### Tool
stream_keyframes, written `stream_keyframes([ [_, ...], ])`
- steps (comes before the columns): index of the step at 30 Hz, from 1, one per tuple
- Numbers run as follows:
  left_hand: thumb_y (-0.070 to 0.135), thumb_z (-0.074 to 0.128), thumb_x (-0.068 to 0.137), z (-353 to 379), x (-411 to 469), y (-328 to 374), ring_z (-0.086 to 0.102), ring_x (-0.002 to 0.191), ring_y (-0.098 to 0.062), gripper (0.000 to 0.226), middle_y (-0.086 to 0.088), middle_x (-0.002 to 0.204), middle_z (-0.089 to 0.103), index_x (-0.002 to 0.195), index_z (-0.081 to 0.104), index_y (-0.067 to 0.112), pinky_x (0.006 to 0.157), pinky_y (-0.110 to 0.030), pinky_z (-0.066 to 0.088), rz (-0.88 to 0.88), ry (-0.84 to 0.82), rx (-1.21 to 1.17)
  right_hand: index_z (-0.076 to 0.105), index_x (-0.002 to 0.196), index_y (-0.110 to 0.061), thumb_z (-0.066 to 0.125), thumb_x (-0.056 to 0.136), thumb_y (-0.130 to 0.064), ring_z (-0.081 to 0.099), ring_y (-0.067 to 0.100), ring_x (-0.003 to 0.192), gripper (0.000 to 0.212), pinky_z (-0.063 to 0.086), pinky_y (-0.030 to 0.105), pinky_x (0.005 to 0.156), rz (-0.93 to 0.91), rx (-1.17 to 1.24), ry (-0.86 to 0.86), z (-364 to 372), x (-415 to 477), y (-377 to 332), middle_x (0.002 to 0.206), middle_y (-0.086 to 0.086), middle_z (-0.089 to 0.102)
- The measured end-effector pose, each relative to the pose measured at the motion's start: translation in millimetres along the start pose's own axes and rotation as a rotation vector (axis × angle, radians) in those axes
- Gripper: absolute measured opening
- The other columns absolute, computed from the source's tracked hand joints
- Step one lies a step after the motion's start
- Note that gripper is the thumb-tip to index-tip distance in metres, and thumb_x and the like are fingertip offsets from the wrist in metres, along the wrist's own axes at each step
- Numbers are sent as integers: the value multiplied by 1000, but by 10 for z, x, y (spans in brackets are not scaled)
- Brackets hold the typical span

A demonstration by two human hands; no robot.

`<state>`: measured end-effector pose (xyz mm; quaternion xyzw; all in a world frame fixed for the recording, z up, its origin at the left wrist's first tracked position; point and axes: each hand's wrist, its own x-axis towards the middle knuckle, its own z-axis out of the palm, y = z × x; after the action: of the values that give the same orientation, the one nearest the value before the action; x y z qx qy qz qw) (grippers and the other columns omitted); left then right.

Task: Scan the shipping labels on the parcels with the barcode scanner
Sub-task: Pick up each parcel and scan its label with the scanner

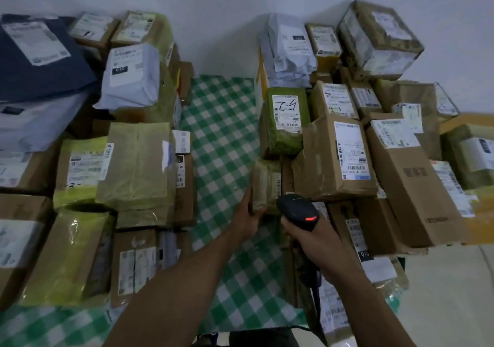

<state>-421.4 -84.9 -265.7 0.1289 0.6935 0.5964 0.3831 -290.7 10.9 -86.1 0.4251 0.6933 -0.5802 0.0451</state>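
Note:
My right hand [318,237] grips a black barcode scanner [298,210] with a red light glowing on its head; the scanner sits just right of a small tape-wrapped parcel [266,183]. My left hand [247,219] holds that small parcel at its lower left edge, at the foot of the right-hand pile. A white label with barcodes runs down the parcel's right side. Above it stands a green-taped parcel [287,121] with a handwritten label, and a brown box [339,157] with a white shipping label lies to the right.
Piles of labelled parcels stand on both sides of a green-checked tablecloth [222,138]: brown and yellow-taped boxes [136,165] and a dark blue mailer [37,58] on the left, cardboard boxes [409,181] on the right. A white wall rises behind. The scanner's cable hangs down.

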Motion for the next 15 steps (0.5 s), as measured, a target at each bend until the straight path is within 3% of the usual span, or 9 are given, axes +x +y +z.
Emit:
stream_keyframes([
  [2, 34, 68, 100, 2, -22, -74, 48, 143, -17, 71, 4, 156, 48, 160, 32, 32, 119, -48, 39, 17, -5, -62, 69, 115, -20, 77, 93, -24, 67, 9, 58, 24, 49, 20, 52, -3, -6, 1, 10, 10, -16, 78, -2, 72],
  [5, 30, 68, 99, -93, -328, 227, 50, 140, -11, 68, 8, 155, 50, 159, 37, 31, 116, -42, 44, 30, 55, -132, 67, 118, -18, 77, 94, -24, 67, 8, 56, 26, 49, 19, 51, 2, 9, -9, 15, -5, -52, 86, 4, 72],
  [9, 22, 70, 97, -359, -762, 538, 62, 125, -5, 50, 8, 143, 62, 141, 54, 38, 101, -29, 54, 43, 197, -264, 67, 119, -27, 78, 92, -27, 72, 10, 67, 29, 53, 21, 56, -60, 40, -19, 70, -46, -122, 90, 2, 75],
  [12, 26, 64, 98, -590, -1106, 724, 62, 125, -4, 40, 14, 140, 63, 132, 60, 47, 105, -32, 53, 51, 259, -293, 66, 121, -32, 78, 92, -31, 67, -9, 74, 31, 49, 11, 61, -168, 31, -13, 234, -100, -195, 97, -11, 72],
  [15, 32, 61, 99, -722, -1437, 887, 56, 131, -5, 42, 13, 145, 58, 138, 55, 45, 110, -32, 48, 130, 319, -198, 60, 119, -38, 80, 89, -38, 63, -17, 81, 36, 51, 11, 69, -234, 69, -19, 420, -178, -293, 107, -13, 69],
])
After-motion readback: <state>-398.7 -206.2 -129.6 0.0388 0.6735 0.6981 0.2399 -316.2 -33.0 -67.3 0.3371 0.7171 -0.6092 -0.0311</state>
